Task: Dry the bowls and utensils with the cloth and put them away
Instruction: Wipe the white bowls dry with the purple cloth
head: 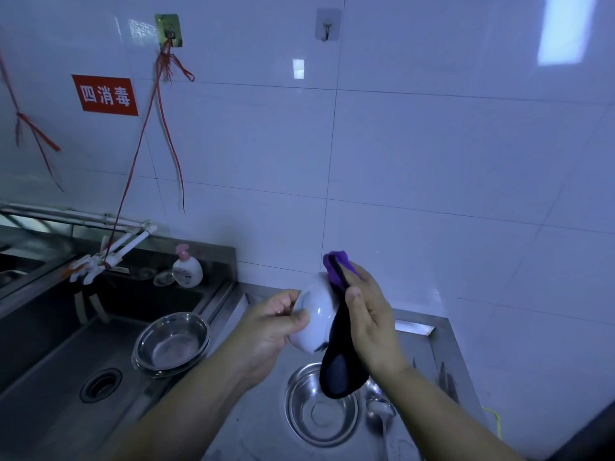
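My left hand grips a white bowl by its base, tilted on its side above the steel counter. A purple and black cloth is pressed into the bowl's mouth by my right hand, which holds it; its dark end hangs down. Below, a steel bowl stands on the counter with a metal spoon lying beside it on the right. Stacked steel bowls sit in the sink at the left.
A pump soap bottle stands on the sink's back ledge. A white tap reaches over the sink, tied with red string. The tiled wall is close behind, with a red sign and two hooks.
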Motion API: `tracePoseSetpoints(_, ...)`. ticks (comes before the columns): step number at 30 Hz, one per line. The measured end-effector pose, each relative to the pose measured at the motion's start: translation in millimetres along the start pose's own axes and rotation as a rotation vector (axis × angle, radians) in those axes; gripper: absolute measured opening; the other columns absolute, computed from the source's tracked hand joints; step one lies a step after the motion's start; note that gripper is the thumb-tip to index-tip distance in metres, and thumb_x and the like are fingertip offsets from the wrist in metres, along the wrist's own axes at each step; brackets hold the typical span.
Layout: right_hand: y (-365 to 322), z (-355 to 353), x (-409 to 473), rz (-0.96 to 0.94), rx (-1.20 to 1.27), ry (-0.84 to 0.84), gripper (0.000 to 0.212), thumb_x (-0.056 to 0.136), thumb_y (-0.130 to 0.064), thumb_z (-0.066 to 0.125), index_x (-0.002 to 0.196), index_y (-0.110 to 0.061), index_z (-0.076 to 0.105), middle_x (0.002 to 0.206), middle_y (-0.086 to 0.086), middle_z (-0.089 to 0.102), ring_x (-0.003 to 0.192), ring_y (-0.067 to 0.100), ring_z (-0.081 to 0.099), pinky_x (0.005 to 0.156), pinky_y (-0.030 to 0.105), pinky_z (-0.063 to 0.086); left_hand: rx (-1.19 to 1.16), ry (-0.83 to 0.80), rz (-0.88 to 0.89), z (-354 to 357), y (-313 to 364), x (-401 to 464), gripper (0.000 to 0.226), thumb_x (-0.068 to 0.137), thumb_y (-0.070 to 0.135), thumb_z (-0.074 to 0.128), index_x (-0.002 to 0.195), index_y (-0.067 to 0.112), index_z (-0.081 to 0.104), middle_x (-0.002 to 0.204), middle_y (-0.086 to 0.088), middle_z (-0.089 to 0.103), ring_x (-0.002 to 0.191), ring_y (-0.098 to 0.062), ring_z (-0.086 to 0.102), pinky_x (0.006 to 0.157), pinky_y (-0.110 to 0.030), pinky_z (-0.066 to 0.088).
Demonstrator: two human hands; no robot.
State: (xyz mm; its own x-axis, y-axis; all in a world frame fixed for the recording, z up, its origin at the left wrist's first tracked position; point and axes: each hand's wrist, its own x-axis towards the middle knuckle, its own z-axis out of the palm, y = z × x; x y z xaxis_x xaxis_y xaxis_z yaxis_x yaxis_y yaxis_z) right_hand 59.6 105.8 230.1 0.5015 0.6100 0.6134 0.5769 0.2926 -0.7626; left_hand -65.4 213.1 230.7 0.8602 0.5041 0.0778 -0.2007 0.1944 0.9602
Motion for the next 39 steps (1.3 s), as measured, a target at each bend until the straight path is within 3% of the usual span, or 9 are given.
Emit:
tracePoseSetpoints(5, 2, 13, -13, -0.166, -0.169, 0.088, 0.036, 0.096, -0.028, 0.041, 0.127, -0.033, 0.058, 0.138, -0.001, 0.044, 0.132, 0.02, 0.038, 0.108, 0.034, 0.033, -0.119, -0.033, 0.012, 11, 0, 4, 0.043, 0.08, 0.001, 0.053, 0.122, -0.007, 0.054, 0.124, -0.034, 0.055, 0.118, -0.042, 0.054, 0.102, -0.05, 0.041)
tracePoseSetpoints(11, 5, 14, -15, -0.253, -0.323, 0.144, 0.03, 0.09, -0.025, 0.051, 0.114, -0.037, 0.065, 0.126, -0.005, 0.047, 0.121, 0.018, 0.041, 0.1, 0.032, 0.038, -0.098, -0.047, 0.045, 16, -1, 2, 0.034, 0.079, -0.001, 0.052, 0.111, 0.0, 0.064, 0.11, -0.023, 0.066, 0.105, -0.029, 0.063, 0.085, -0.033, 0.051)
tracePoseSetpoints(15, -12, 9, 8, 0.104, -0.032, 0.16, 0.034, 0.091, -0.019, 0.049, 0.103, -0.043, 0.07, 0.111, -0.016, 0.055, 0.112, 0.008, 0.052, 0.093, 0.019, 0.041, 0.024, -0.049, 0.034, 16, 2, 1, 0.042, 0.077, 0.008, 0.056, 0.117, -0.005, 0.058, 0.114, -0.034, 0.06, 0.101, -0.034, 0.059, 0.089, -0.042, 0.042)
tracePoseSetpoints(21, -12, -2, 17, 0.515, 0.35, 0.215, 0.026, 0.095, -0.027, 0.048, 0.092, -0.032, 0.074, 0.096, -0.002, 0.071, 0.079, 0.014, 0.063, 0.065, 0.025, 0.05, 0.052, -0.042, 0.054, 10, 9, 1, 0.041, 0.073, 0.011, 0.06, 0.111, -0.003, 0.063, 0.103, -0.024, 0.067, 0.095, -0.031, 0.063, 0.083, -0.038, 0.046)
tracePoseSetpoints(23, -6, 2, 14, 0.538, 0.382, 0.274, 0.027, 0.097, -0.028, 0.046, 0.099, -0.032, 0.072, 0.102, 0.001, 0.07, 0.088, 0.017, 0.063, 0.074, 0.032, 0.049, -0.035, -0.018, 0.068, 10, 10, 3, 0.04, 0.074, 0.01, 0.06, 0.111, -0.005, 0.062, 0.104, -0.022, 0.067, 0.096, -0.03, 0.062, 0.083, -0.038, 0.047)
tracePoseSetpoints(26, 1, 7, 10, 0.33, 0.113, 0.337, 0.031, 0.101, -0.025, 0.038, 0.116, -0.034, 0.064, 0.116, 0.001, 0.059, 0.109, 0.009, 0.054, 0.101, 0.028, 0.041, -0.18, 0.049, 0.06, 11, 7, 5, 0.037, 0.074, 0.003, 0.062, 0.11, -0.003, 0.063, 0.108, -0.023, 0.065, 0.1, -0.03, 0.06, 0.09, -0.04, 0.045)
tracePoseSetpoints(28, 0, 7, 7, 0.068, -0.195, 0.323, 0.034, 0.098, -0.028, 0.036, 0.124, -0.036, 0.056, 0.117, 0.0, 0.049, 0.111, 0.011, 0.046, 0.099, 0.022, 0.036, -0.243, 0.084, 0.054, 13, 4, 7, 0.038, 0.074, 0.001, 0.064, 0.112, -0.003, 0.063, 0.115, -0.025, 0.063, 0.106, -0.031, 0.059, 0.094, -0.04, 0.044)
tracePoseSetpoints(31, 4, 9, 2, -0.222, -0.482, 0.253, 0.037, 0.096, -0.025, 0.039, 0.127, -0.028, 0.057, 0.124, -0.001, 0.046, 0.109, 0.016, 0.041, 0.092, 0.033, 0.038, -0.373, 0.088, 0.041, 14, 2, 11, 0.033, 0.079, 0.007, 0.053, 0.108, 0.001, 0.068, 0.115, -0.02, 0.066, 0.105, -0.027, 0.063, 0.089, -0.033, 0.052)
tracePoseSetpoints(39, 19, 4, -17, -0.439, -0.514, 0.204, 0.046, 0.083, -0.003, 0.065, 0.123, -0.023, 0.055, 0.116, 0.004, 0.053, 0.098, 0.024, 0.047, 0.085, 0.028, 0.041, -0.512, 0.105, 0.079, 6, 16, 15, 0.026, 0.077, 0.007, 0.052, 0.083, 0.009, 0.077, 0.092, -0.009, 0.074, 0.085, -0.016, 0.071, 0.074, -0.025, 0.058)
